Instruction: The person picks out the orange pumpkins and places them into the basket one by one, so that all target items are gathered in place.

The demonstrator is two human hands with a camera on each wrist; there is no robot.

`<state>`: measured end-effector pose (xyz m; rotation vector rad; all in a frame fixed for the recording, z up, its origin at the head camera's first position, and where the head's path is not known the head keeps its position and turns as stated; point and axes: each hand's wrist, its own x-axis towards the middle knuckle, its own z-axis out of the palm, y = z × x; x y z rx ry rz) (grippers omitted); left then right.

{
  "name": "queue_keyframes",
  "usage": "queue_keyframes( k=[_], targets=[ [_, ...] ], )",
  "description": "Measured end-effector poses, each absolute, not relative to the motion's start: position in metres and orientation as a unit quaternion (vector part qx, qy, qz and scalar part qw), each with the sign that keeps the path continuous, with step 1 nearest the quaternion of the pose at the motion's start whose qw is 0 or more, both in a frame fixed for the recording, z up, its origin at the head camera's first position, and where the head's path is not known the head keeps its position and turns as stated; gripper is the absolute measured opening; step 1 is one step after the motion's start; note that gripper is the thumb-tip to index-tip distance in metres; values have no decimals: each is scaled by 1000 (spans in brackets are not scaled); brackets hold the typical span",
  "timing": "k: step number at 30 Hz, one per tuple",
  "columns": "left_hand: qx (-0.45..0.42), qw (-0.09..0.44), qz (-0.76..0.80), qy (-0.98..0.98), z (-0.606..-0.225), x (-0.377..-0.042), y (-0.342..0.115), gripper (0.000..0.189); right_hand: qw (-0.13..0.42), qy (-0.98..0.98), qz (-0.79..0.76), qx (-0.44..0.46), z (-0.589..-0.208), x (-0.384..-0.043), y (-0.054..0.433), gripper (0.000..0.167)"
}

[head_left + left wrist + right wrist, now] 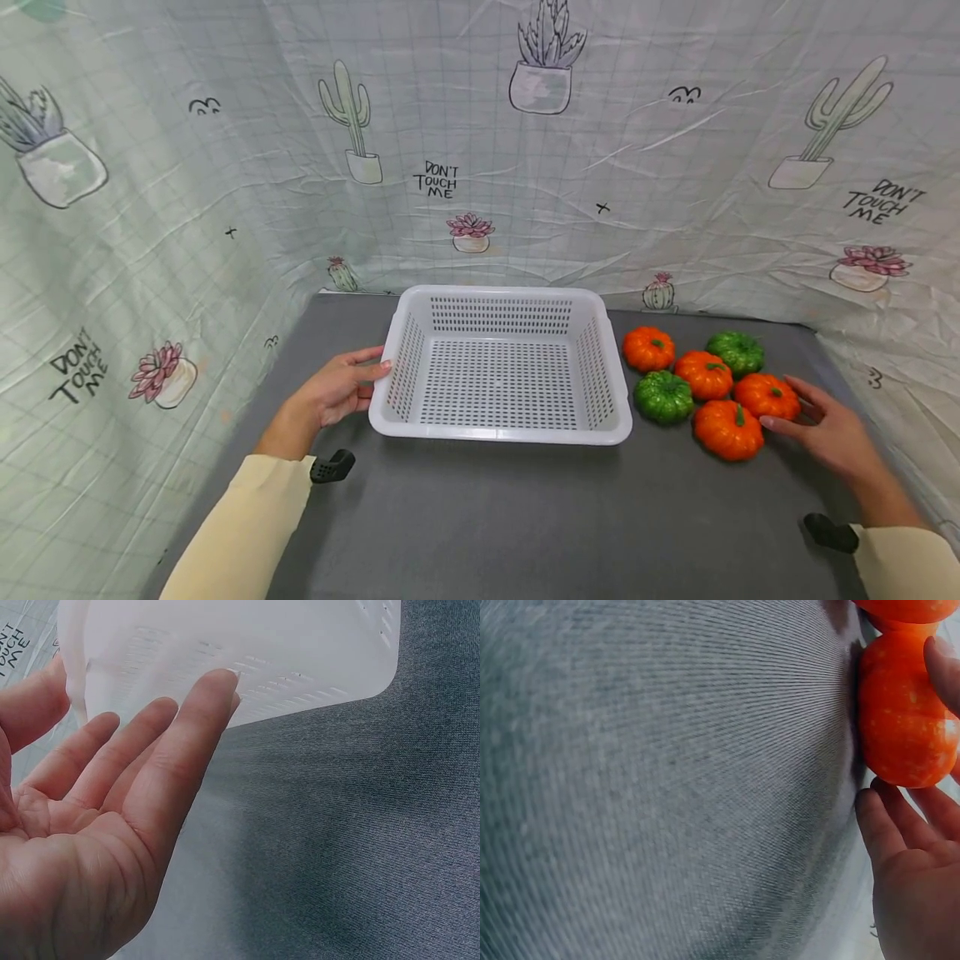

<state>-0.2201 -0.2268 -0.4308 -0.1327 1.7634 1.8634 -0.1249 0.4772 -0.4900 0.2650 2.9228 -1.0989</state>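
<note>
A white plastic basket (498, 434) with slotted walls and floor stands on the grey table. My left hand (347, 385) holds its left side, thumb at the rim and fingers along the outer wall. In the left wrist view, those fingers (196, 720) reach under the slotted wall (300, 645). On the right, my right hand (834, 429) holds a small orange pumpkin (767, 397) between thumb and fingers. The right wrist view shows that pumpkin (904, 712) with the thumb over it and fingertips (868, 802) at its lower side.
Beside the basket are more orange pumpkins (727, 430) and two green ones, a front one (663, 397) and a back one (735, 353). A printed cactus curtain (525, 217) hangs behind and along both sides of the table (510, 525).
</note>
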Motion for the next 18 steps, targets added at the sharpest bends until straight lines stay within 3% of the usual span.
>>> queue_keyframes(
  k=[6, 18],
  targets=[
    [-47, 286, 698, 655, -430, -221, -226, 71, -19, 928, -359, 101, -493, -125, 477, 91],
    [-50, 289, 697, 654, -432, -221, -227, 75, -6, 924, -365, 116, -485, -125, 477, 89]
  ],
)
